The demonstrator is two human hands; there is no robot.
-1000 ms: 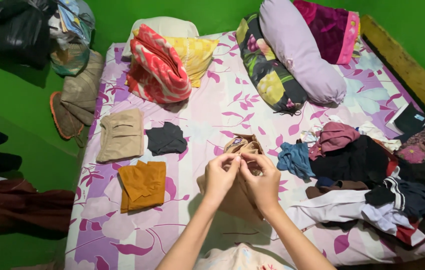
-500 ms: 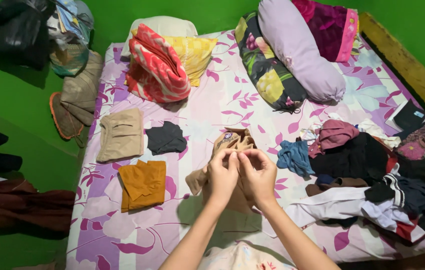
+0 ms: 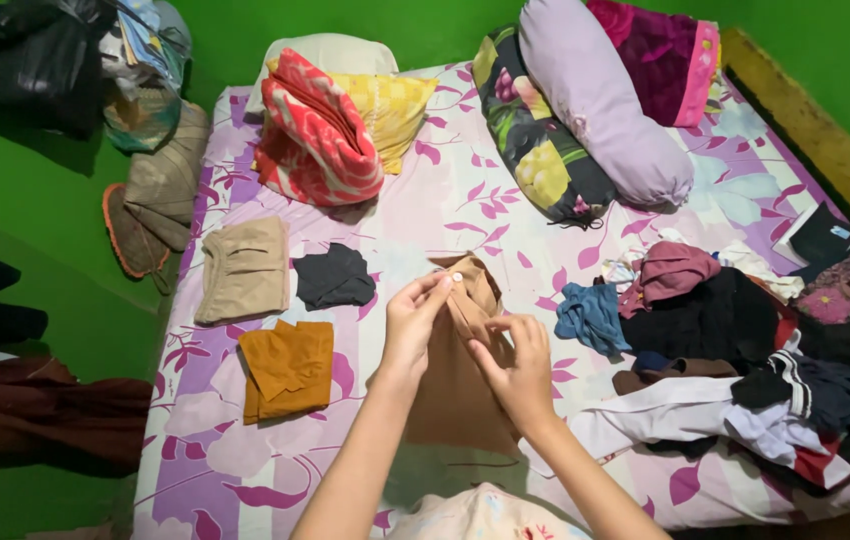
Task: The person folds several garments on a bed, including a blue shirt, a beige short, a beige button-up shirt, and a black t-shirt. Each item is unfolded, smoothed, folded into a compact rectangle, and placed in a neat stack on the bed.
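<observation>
Both of my hands hold a tan buttoned garment (image 3: 455, 385) above the bed. My left hand (image 3: 413, 322) pinches its upper edge beside a white button. My right hand (image 3: 518, 360) grips the cloth lower down, on the right. The garment hangs between my forearms toward my lap. Three folded pieces lie to the left on the sheet: a beige one (image 3: 243, 268), a dark grey one (image 3: 333, 277) and a mustard one (image 3: 288, 368).
A heap of unfolded clothes (image 3: 745, 350) covers the right side of the floral sheet (image 3: 445, 215). Pillows (image 3: 325, 125) and bolsters (image 3: 595, 95) lie at the head. Bags (image 3: 95, 70) and dark cloth (image 3: 35, 410) sit on the green floor at left. A wooden board (image 3: 815, 140) runs along the right.
My hands were together on the bunched garment. Now my left hand has risen to the button edge, my right has dropped lower, and the garment hangs longer and flatter.
</observation>
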